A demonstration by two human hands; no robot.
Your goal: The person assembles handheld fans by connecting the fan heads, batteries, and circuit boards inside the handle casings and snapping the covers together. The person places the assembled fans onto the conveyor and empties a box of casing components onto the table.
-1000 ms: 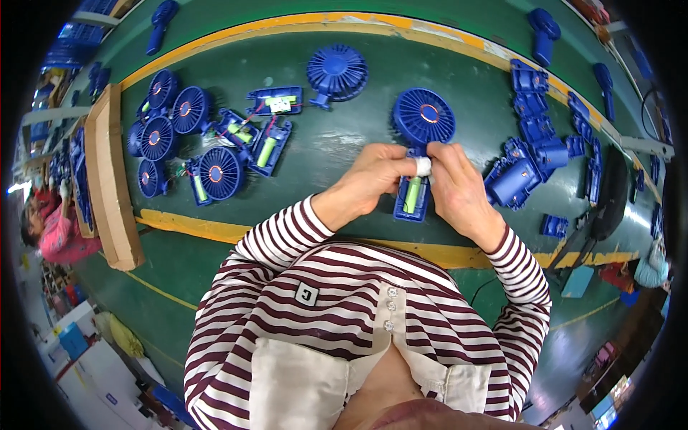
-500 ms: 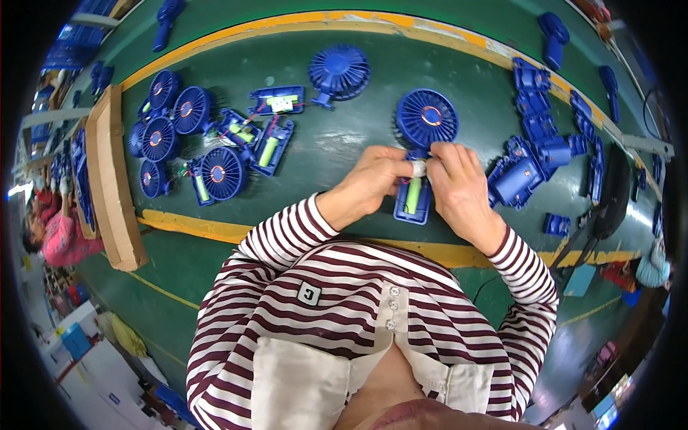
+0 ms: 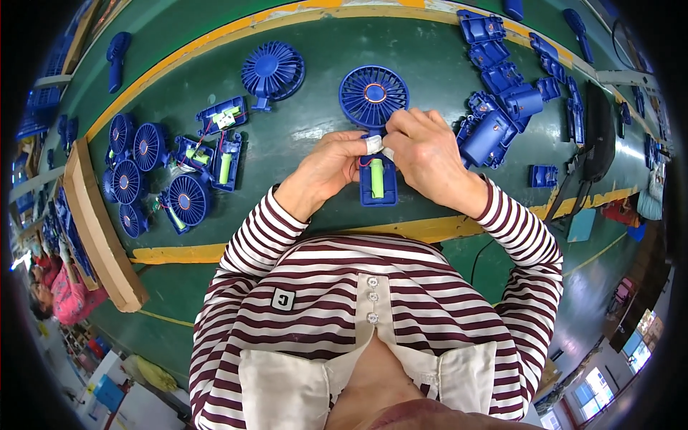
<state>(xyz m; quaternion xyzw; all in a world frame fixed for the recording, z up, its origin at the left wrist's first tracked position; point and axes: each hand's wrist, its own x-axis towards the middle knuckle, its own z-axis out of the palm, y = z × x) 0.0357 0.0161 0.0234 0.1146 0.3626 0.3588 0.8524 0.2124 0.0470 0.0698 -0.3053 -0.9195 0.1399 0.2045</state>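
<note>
A blue handheld fan (image 3: 374,94) lies on the green bench in front of me, its round grille pointing away. Its handle is open like a tray and holds a light green battery cell (image 3: 378,175). My left hand (image 3: 331,166) grips the neck from the left, the white-wrapped thumb pressed on it; a thin red wire shows by those fingers. From the right, my right hand (image 3: 430,154) is closed over the same neck, fingers bent and pinched together. What its fingertips hold is hidden.
Several blue fans (image 3: 150,147) and open handles with green cells (image 3: 225,168) lie at the left. Another fan (image 3: 268,70) sits face down at the back. Blue handle shells (image 3: 491,136) are heaped at the right, near a black pouch (image 3: 600,132). A cardboard tray (image 3: 100,229) borders the left end.
The view has shifted, so the bench things appear farther left. Both hands stay at the fan's neck; the right fingers are more bunched, and more of the battery cell shows.
</note>
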